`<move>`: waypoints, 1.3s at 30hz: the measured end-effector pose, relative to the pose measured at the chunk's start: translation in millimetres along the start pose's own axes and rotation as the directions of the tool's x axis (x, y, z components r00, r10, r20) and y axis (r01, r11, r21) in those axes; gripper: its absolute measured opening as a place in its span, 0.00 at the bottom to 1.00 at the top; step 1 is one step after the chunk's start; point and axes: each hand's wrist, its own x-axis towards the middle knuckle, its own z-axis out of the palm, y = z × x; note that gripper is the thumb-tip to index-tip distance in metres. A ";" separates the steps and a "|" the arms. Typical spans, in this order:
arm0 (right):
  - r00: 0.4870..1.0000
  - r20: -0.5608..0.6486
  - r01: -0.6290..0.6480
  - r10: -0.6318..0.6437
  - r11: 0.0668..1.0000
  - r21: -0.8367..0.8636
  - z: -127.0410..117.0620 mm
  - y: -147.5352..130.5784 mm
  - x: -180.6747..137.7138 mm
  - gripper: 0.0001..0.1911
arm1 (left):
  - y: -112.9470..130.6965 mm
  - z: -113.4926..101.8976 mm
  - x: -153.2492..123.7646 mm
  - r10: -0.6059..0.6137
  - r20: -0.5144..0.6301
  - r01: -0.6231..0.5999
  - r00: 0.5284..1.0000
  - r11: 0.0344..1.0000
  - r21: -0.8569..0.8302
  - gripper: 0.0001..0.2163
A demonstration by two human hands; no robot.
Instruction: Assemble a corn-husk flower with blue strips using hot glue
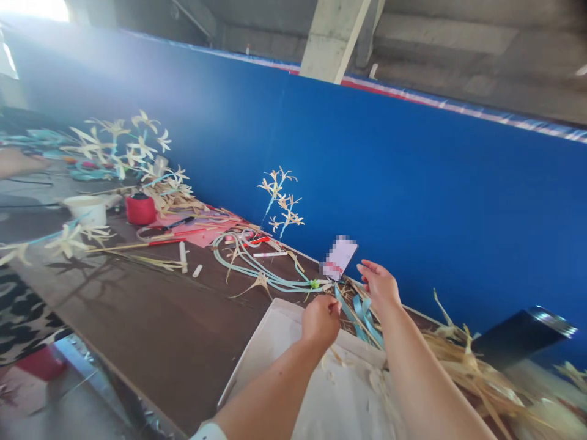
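Observation:
My left hand (pixel 321 321) is over the edge of a white tray-like board (pixel 279 321), its fingers pinched together; whatever they hold is too small to make out. To its right, my right hand (pixel 380 286) is raised with the fingers stretched out, close beside a phone (pixel 340 256) propped against the blue partition. Blue ribbon (pixel 364 315) and thin dried strips lie below and between the hands. A coil of pale blue tubing or cord (pixel 261 275) stretches left from there, with a small green piece (pixel 314 284) at its near end.
Pale artificial flowers (pixel 279 195) stand by the blue partition (pixel 413 201); more flowers (pixel 132 143) are at far left. A red spool (pixel 140 209) and white bowl (pixel 87 209) sit nearby. Dried husks (pixel 463 360) and a dark cylinder (pixel 523 336) are right. Another person's hand (pixel 21 163) shows left.

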 end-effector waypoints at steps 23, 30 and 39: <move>0.941 -0.017 -0.257 0.337 0.750 0.609 -18.5 41.6 -119.0 0.23 | -2.5 -0.4 -4.8 0.191 -0.071 -0.190 0.979 0.982 0.020 0.12; 0.959 0.064 -0.240 0.276 0.675 0.698 -19.8 40.5 -124.2 0.22 | -4.1 1.0 -4.4 0.248 -0.072 -0.245 0.966 0.968 0.046 0.12; 0.956 0.086 -0.268 0.282 0.711 0.649 -11.7 36.4 -128.8 0.23 | -0.1 0.0 -8.9 0.291 -0.077 -0.287 0.954 0.956 0.056 0.11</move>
